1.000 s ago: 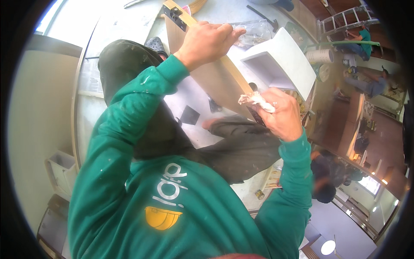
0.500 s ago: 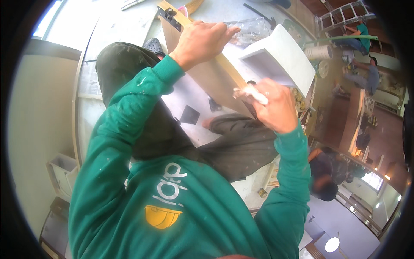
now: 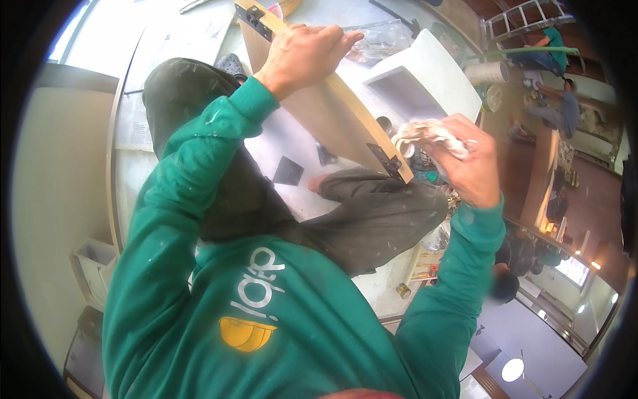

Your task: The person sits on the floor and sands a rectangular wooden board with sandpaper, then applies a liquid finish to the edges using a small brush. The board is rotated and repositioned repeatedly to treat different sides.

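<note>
Shifted right and off the board (image 3: 325,118) since the earlier frame, the rag (image 3: 432,136) and right hand (image 3: 480,166) are now held clear of its near end, and the near fitting (image 3: 384,159), largely covered before, has been laid bare. The rag is clenched in the right hand, crumpled, with a loose end stuck out toward the board; it can be judged soft, light and easily bunched, best gripped as a wad so that no tail is caught on the fittings. The board is stood on edge, slanted from near right to far left, its near end close beside the trousers (image 3: 379,219). Its upper edge is grasped farther off by the left hand (image 3: 302,56), though the fingertips are partly hidden. Stiffness and some weight are suggested by the wooden thickness, and tipping would be expected if it were left unsteadied; hold is best taken on the plain edge between the near fitting and the far fitting (image 3: 254,20). Beyond, to the right, a white box (image 3: 435,76) is set, with a clear bag (image 3: 382,41) seen farther away.
</note>
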A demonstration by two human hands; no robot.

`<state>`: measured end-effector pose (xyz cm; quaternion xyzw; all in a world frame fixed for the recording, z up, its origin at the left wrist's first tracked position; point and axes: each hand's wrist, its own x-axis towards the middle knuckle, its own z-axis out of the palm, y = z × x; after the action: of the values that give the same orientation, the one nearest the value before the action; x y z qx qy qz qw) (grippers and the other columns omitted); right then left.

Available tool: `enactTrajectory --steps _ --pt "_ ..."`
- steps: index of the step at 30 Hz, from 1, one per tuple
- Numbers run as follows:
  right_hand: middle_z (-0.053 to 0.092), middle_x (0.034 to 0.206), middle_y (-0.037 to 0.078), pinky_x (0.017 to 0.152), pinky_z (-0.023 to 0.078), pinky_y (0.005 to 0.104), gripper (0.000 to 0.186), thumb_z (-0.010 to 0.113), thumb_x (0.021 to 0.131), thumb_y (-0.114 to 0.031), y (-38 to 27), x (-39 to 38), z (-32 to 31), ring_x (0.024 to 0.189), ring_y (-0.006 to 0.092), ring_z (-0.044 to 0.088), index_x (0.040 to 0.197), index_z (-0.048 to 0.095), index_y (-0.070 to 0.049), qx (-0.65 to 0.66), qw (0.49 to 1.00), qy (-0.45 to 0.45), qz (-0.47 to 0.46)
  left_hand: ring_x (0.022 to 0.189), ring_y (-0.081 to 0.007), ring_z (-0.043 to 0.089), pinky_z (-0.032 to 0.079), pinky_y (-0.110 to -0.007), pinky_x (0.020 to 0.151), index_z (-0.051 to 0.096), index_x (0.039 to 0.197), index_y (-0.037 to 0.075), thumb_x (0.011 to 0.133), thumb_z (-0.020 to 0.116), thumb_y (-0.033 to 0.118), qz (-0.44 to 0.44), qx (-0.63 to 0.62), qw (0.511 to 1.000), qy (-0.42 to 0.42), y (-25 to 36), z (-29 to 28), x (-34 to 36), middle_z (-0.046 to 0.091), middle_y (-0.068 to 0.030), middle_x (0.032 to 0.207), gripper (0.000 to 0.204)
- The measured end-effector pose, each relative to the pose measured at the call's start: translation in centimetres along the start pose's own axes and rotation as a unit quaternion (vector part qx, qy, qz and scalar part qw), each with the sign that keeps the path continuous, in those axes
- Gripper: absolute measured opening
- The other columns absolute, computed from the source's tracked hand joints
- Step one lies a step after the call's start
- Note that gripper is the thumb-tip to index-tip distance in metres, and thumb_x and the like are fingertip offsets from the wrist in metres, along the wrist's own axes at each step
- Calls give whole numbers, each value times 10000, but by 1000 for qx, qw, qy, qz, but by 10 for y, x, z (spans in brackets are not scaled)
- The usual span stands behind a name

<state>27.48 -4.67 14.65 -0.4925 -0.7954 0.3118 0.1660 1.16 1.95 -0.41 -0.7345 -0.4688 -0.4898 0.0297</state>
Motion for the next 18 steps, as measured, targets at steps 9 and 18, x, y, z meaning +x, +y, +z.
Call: enactTrajectory --steps 9,18 --pt "684 862 116 680 517 388 215 768 726 -98 13 46 58 749 315 660 940 756 -101 -22 995 -67 -68 459 -309 565 445 -416 473 538 608 80 927 668 317 -15 -24 999 32 -6 4 -1 545 -91 503 418" --pt "673 815 64 644 495 371 169 735 789 -117 10 21 51 722 275 635 956 761 -124 -90 991 -70 -75 465 -286 571 444 -408 468 530 610 87 911 687 309 -12 -23 999 25 3 2 -4 533 -81 498 406"
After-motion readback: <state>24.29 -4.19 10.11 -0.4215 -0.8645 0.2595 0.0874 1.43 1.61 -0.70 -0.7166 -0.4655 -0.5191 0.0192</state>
